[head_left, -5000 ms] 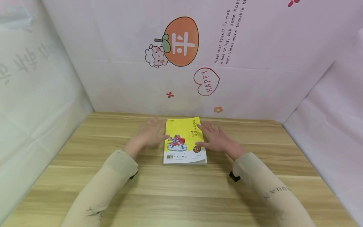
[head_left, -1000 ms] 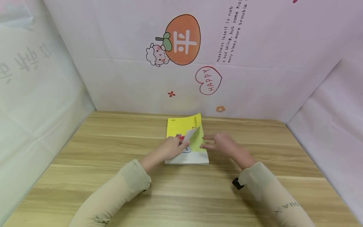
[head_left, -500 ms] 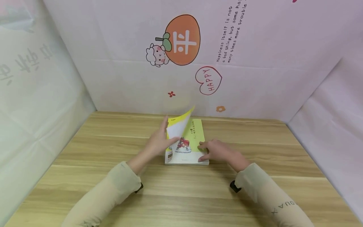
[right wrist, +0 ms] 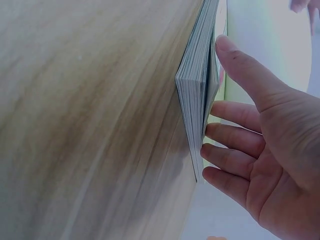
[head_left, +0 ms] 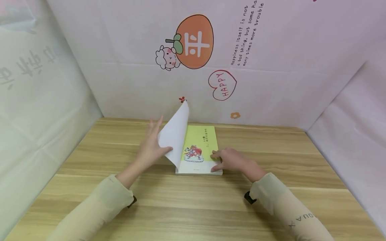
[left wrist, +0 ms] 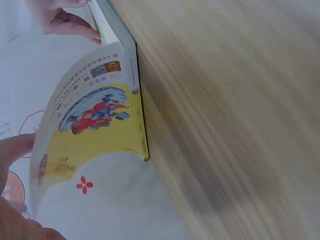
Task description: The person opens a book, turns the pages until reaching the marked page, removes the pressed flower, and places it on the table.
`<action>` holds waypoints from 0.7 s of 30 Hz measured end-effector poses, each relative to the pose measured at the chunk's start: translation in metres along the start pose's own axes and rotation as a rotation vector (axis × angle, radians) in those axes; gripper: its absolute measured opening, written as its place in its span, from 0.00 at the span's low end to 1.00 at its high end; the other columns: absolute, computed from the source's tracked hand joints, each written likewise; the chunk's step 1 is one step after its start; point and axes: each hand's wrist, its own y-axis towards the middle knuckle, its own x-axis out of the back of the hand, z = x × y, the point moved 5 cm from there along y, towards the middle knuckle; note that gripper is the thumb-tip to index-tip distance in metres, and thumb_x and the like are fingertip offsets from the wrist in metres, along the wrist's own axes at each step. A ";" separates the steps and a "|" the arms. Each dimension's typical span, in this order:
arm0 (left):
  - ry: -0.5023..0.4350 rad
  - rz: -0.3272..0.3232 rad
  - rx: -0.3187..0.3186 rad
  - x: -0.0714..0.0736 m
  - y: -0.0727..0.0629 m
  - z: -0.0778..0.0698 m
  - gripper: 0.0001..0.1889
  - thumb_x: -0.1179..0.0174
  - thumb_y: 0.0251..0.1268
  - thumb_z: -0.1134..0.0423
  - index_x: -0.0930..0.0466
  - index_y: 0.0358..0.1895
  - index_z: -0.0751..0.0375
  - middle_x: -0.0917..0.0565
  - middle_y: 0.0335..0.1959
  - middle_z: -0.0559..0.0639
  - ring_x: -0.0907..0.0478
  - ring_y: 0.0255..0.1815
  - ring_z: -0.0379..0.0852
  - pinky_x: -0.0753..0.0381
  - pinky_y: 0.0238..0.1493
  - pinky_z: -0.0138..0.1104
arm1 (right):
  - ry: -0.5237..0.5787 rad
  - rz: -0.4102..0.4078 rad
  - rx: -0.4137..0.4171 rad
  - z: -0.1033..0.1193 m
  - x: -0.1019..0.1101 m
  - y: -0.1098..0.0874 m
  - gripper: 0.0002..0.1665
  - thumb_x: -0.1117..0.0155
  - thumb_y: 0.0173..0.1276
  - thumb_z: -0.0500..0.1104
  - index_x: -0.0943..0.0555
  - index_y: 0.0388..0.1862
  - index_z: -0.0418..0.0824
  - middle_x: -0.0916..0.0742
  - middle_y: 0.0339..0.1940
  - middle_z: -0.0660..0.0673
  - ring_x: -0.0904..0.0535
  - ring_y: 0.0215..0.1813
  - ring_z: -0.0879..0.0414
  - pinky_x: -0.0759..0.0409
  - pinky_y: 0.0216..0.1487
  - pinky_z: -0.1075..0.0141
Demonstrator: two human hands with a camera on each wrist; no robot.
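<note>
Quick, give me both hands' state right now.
Left hand: holding the book's front cover lifted, thumb on its white inside.
Right hand: open, fingers resting on the book at its right edge.

We see bare wood along the whole near edge of the table (head_left: 193, 214), and wide open strips toward its left and right edges, so our hands can pass freely there. The book (head_left: 200, 150) lies near the middle of the far edge, and its lifted cover (head_left: 175, 134) stands up as a barrier on its left side. Just behind it the back wall (head_left: 271, 93) closes the far edge, and side walls close both far corners.
</note>
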 end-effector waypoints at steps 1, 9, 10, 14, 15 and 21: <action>0.059 0.004 -0.014 0.002 0.000 -0.001 0.62 0.21 0.51 0.68 0.56 0.85 0.46 0.68 0.84 0.60 0.62 0.82 0.69 0.26 0.59 0.66 | -0.005 -0.001 0.003 0.000 0.000 0.000 0.40 0.23 0.62 0.58 0.19 0.64 0.31 0.21 0.68 0.32 0.25 0.69 0.37 0.24 0.66 0.47; 0.493 0.238 -0.102 -0.012 0.004 0.005 0.56 0.35 0.52 0.76 0.53 0.85 0.47 0.70 0.83 0.68 0.73 0.80 0.74 0.56 0.69 0.74 | -0.012 0.001 0.004 0.001 0.003 0.000 0.40 0.24 0.63 0.57 0.19 0.64 0.32 0.22 0.69 0.32 0.25 0.69 0.36 0.26 0.67 0.46; 0.501 0.279 -0.113 -0.016 0.005 0.006 0.56 0.37 0.52 0.78 0.53 0.85 0.47 0.71 0.83 0.67 0.74 0.80 0.74 0.58 0.69 0.74 | -0.011 0.004 0.003 0.000 0.002 0.000 0.40 0.24 0.63 0.57 0.19 0.64 0.32 0.22 0.69 0.33 0.25 0.69 0.36 0.26 0.67 0.46; 0.480 0.411 -0.171 -0.029 0.009 0.011 0.53 0.42 0.53 0.82 0.51 0.84 0.53 0.70 0.83 0.63 0.72 0.80 0.73 0.57 0.69 0.74 | -0.005 0.013 -0.013 -0.001 0.001 0.000 0.40 0.24 0.63 0.57 0.19 0.65 0.32 0.22 0.69 0.33 0.26 0.70 0.37 0.26 0.67 0.47; 0.464 0.439 -0.175 -0.032 0.010 0.012 0.51 0.43 0.54 0.83 0.51 0.84 0.55 0.70 0.84 0.62 0.72 0.80 0.73 0.56 0.69 0.74 | -0.003 0.015 -0.019 -0.001 0.001 0.000 0.40 0.24 0.63 0.57 0.19 0.65 0.33 0.22 0.70 0.33 0.27 0.70 0.37 0.27 0.68 0.46; 0.377 0.528 -0.101 -0.041 0.012 0.021 0.41 0.54 0.66 0.76 0.52 0.84 0.59 0.70 0.84 0.58 0.70 0.79 0.75 0.57 0.69 0.74 | 0.005 0.012 -0.016 0.002 0.000 -0.001 0.40 0.23 0.62 0.57 0.19 0.65 0.32 0.22 0.70 0.33 0.26 0.70 0.37 0.27 0.68 0.47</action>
